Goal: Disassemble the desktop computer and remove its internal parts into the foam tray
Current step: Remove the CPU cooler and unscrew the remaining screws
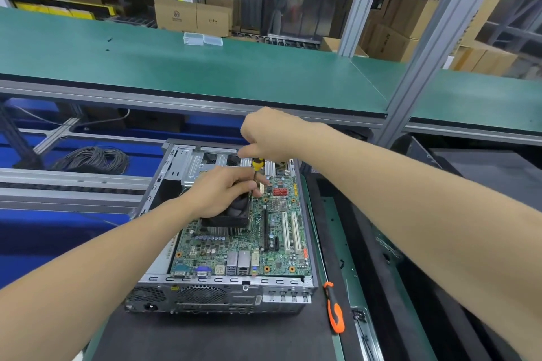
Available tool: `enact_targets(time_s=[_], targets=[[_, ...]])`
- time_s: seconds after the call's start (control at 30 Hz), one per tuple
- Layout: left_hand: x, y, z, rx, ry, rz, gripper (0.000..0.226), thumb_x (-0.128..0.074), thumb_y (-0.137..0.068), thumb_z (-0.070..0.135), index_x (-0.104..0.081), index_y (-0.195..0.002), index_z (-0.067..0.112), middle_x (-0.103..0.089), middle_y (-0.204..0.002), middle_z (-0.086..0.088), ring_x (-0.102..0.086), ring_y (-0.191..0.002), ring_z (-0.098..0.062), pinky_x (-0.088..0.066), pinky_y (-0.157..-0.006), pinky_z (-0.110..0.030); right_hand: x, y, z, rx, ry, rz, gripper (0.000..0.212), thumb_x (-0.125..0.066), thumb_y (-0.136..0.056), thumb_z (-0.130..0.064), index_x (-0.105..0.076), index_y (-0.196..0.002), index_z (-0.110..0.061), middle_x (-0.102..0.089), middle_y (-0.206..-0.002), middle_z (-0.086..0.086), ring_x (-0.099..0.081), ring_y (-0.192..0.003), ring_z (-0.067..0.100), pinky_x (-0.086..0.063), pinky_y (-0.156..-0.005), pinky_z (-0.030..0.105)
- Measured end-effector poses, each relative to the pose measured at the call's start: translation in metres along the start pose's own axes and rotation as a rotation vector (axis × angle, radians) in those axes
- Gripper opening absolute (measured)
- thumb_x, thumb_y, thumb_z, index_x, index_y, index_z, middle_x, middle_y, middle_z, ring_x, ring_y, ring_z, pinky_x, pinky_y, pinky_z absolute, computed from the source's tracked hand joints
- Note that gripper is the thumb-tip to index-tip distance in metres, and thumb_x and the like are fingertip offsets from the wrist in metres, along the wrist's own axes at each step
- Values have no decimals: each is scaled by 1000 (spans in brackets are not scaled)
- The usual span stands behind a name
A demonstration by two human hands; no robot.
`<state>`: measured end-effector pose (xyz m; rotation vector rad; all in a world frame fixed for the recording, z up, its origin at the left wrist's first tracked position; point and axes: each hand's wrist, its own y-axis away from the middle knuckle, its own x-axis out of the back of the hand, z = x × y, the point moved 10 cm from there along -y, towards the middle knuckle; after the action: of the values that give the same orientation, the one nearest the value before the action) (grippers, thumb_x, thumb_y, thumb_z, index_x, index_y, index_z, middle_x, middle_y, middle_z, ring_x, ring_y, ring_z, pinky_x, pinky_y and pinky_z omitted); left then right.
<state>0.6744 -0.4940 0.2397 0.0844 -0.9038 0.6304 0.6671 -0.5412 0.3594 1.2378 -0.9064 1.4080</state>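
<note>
An open grey desktop case lies on a dark mat, its green motherboard exposed. A black CPU fan on a finned heatsink sits on the board's left half. My right hand is closed over the top of a yellow-and-black screwdriver that stands upright over the board beside the fan. My left hand rests on the fan, its fingertips pinching the screwdriver's shaft low down. The tip is hidden by my fingers. No foam tray is clearly in view.
An orange-and-black screwdriver lies on the mat right of the case. A green shelf crosses above, with clear plastic boxes on it. A coil of grey cable lies at left. An aluminium post rises at right.
</note>
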Motion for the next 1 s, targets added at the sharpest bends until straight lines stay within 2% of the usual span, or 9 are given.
enact_targets(time_s=[0.17,0.23,0.33,0.43,0.53,0.63,0.77,0.87,1.0], targets=[[4,1,-4,31,-42,38,19,-53,-105,42,-67,-91,40,-59,-63,22,-49,-54,-6,-39,-58,-34,3,11,-13,265,-72,-26,34,-72,-94,-36,-52,-79,-13,-52,-71,-2,-40,-59,9,-28,-55,25],[3,0,-5,51,-51,30,18,-56,-103,43,-68,-92,36,-63,-69,26,-53,-58,-3,-44,-62,-35,4,13,-18,355,-26,-55,28,-79,-89,-28,-56,-79,-15,-53,-78,-4,-44,-67,11,-30,-58,21],[1,-2,-2,48,12,-34,14,-57,-103,42,-70,-103,37,-72,-90,32,-65,-78,2,-55,-74,-38,4,13,-26,438,22,-73,24,-83,-83,-17,-60,-77,-19,-47,-85,-9,-47,-79,16,-42,-69,33],[-1,-4,-3,65,57,-69,14,-60,-102,39,-74,-105,42,-76,-96,23,-71,-92,-11,-57,-81,-43,6,14,-29,439,-1,-65,20,-83,-82,-17,-64,-84,-21,-49,-87,-13,-47,-82,13,-45,-74,34],[0,-6,-13,109,15,-19,19,-62,-101,38,-74,-87,42,-77,-93,9,-70,-87,-21,-56,-80,-47,10,16,-19,271,-74,-5,30,-81,-84,-39,-62,-98,-20,-58,-88,-9,-51,-86,16,-44,-71,34],[0,-7,-13,94,18,24,21,-62,-101,36,-73,-83,40,-75,-88,18,-66,-82,-4,-55,-74,-37,10,20,10,-154,-93,129,61,-55,-87,-77,-48,-74,-18,-48,-71,-2,-52,-70,23,-36,-52,32],[0,-9,-7,41,-28,39,19,-63,-100,35,-73,-84,38,-67,-74,29,-59,-68,6,-37,-58,-21,-2,14,19,-428,-173,70,50,-49,-103,-55,-47,-83,-10,-50,-78,5,-53,-73,27,-44,-59,35],[0,-9,-11,43,16,36,20,-64,-100,36,-73,-83,40,-71,-81,28,-63,-74,6,-42,-60,-22,1,1,1,-255,-62,-46,19,-53,-105,-27,-56,-102,-8,-54,-84,3,-53,-75,24,-43,-60,31],[-2,-8,-18,75,51,1,17,-63,-99,44,-75,-86,41,-76,-95,15,-67,-82,-6,-56,-76,-42,7,1,-23,73,-71,-119,26,-61,-102,-33,-49,-83,-19,-57,-86,0,-55,-84,24,-41,-61,32]])
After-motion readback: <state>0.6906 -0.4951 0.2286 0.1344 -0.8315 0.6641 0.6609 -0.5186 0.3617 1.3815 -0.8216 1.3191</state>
